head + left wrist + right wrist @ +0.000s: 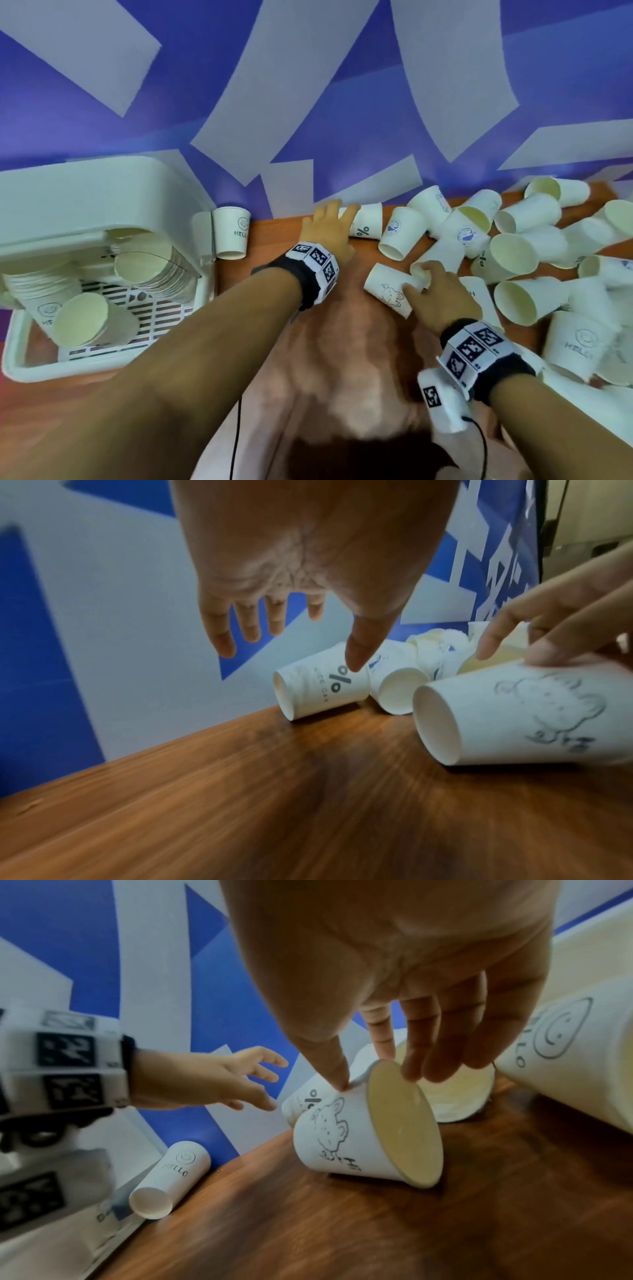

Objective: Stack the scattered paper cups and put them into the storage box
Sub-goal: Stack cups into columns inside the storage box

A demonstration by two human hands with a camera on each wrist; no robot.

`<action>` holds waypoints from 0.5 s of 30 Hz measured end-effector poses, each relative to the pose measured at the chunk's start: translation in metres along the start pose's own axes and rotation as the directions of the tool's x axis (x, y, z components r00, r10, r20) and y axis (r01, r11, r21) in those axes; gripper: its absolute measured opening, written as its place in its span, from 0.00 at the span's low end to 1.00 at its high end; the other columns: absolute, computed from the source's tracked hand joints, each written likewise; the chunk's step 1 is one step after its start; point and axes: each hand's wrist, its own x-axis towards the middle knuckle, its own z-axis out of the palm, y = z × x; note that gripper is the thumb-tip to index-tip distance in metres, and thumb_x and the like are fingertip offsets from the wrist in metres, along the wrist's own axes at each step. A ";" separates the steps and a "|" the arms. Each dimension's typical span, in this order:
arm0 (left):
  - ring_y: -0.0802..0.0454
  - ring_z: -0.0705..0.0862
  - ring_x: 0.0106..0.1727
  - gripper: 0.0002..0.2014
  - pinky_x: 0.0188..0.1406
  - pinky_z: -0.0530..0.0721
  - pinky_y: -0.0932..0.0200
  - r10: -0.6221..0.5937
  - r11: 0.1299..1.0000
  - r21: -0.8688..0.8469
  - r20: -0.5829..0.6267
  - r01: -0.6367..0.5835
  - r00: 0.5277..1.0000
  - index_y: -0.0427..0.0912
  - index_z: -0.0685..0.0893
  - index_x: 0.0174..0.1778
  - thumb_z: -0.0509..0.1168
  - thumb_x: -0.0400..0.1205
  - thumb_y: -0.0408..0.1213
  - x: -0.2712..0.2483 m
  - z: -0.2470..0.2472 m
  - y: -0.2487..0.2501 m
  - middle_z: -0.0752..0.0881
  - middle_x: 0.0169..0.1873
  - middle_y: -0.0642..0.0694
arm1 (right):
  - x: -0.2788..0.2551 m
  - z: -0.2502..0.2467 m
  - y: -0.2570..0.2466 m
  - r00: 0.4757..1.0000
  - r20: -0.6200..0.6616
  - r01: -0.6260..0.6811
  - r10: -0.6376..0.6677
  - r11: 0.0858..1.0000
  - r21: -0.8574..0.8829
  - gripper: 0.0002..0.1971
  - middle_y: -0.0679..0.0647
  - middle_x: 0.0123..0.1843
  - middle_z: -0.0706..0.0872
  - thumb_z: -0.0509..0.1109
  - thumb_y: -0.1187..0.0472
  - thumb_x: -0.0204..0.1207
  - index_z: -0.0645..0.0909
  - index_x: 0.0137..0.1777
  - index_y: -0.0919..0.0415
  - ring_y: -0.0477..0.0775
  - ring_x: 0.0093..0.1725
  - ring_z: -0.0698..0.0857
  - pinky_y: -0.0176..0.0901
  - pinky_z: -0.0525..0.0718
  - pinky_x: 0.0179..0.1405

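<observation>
A white cup marked with a percent sign (366, 224) (318, 685) lies on its side at the table's far edge. My left hand (334, 216) (291, 647) hovers over it, fingers spread and holding nothing; contact is unclear. A cup with a bear drawing (387, 291) (342, 1139) lies nearer me. My right hand (419, 281) (373, 1074) pinches its rim, thumb outside and fingers inside the mouth. The white storage box (13, 356) stands at the far left and holds stacks of cups.
Several loose cups are heaped (513, 253) on the right of the wooden table (274, 240). One HELLO cup (231, 233) (171, 1177) lies beside the box. A blue and white wall runs along the table's far edge.
</observation>
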 end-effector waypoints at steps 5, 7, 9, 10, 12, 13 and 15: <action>0.40 0.49 0.82 0.37 0.78 0.58 0.40 0.113 0.990 0.076 0.049 -0.116 0.992 0.53 0.52 0.81 0.63 0.78 0.35 0.040 0.019 0.020 0.51 0.83 0.45 | 0.011 0.006 0.010 0.997 0.017 0.065 -0.069 0.987 0.149 0.21 0.56 0.64 0.82 0.64 0.48 0.78 0.69 0.70 0.50 0.60 0.64 0.78 0.52 0.74 0.62; 0.39 0.51 0.82 0.35 0.77 0.58 0.39 0.198 0.971 0.128 0.052 -0.203 0.979 0.56 0.54 0.80 0.61 0.79 0.33 0.050 0.024 0.026 0.55 0.82 0.44 | 0.012 0.008 0.014 0.990 0.001 0.136 -0.139 0.975 0.176 0.20 0.54 0.64 0.80 0.66 0.51 0.78 0.71 0.68 0.52 0.57 0.64 0.78 0.50 0.75 0.61; 0.38 0.56 0.79 0.32 0.74 0.63 0.40 0.256 0.940 0.221 0.050 -0.261 0.965 0.58 0.57 0.79 0.61 0.80 0.35 0.053 0.027 0.027 0.60 0.79 0.42 | 0.012 0.009 0.016 0.982 -0.009 0.188 -0.189 0.965 0.181 0.19 0.52 0.63 0.80 0.67 0.52 0.77 0.73 0.66 0.54 0.57 0.62 0.78 0.50 0.77 0.60; 0.39 0.59 0.77 0.31 0.72 0.65 0.42 0.264 0.931 0.250 0.046 -0.266 0.964 0.58 0.59 0.78 0.62 0.80 0.37 0.053 0.028 0.027 0.61 0.77 0.42 | 0.012 0.008 0.016 0.979 -0.011 0.204 -0.206 0.962 0.184 0.19 0.52 0.63 0.80 0.68 0.53 0.77 0.73 0.66 0.54 0.57 0.61 0.78 0.50 0.77 0.60; 0.39 0.65 0.73 0.28 0.68 0.68 0.43 0.240 0.938 0.248 0.044 -0.243 0.970 0.56 0.64 0.75 0.63 0.79 0.38 0.048 0.030 0.025 0.62 0.75 0.41 | 0.013 0.008 0.017 0.974 -0.019 0.227 -0.228 0.953 0.199 0.19 0.51 0.62 0.80 0.69 0.55 0.76 0.74 0.65 0.54 0.56 0.61 0.78 0.51 0.77 0.61; 0.39 0.67 0.72 0.27 0.66 0.69 0.43 0.217 0.948 0.228 0.046 -0.222 0.975 0.55 0.65 0.73 0.64 0.78 0.38 0.042 0.030 0.023 0.61 0.76 0.42 | 0.013 0.008 0.016 0.971 -0.025 0.238 -0.238 0.949 0.208 0.18 0.51 0.62 0.80 0.70 0.57 0.75 0.75 0.65 0.54 0.56 0.61 0.79 0.51 0.77 0.61; 0.38 0.67 0.70 0.26 0.64 0.71 0.43 0.169 0.969 0.177 0.039 -0.173 0.985 0.52 0.66 0.72 0.65 0.78 0.42 0.026 0.028 0.019 0.59 0.77 0.42 | 0.009 0.007 0.015 0.967 -0.042 0.253 -0.250 0.943 0.215 0.21 0.52 0.61 0.81 0.71 0.60 0.73 0.74 0.66 0.53 0.57 0.61 0.79 0.54 0.78 0.61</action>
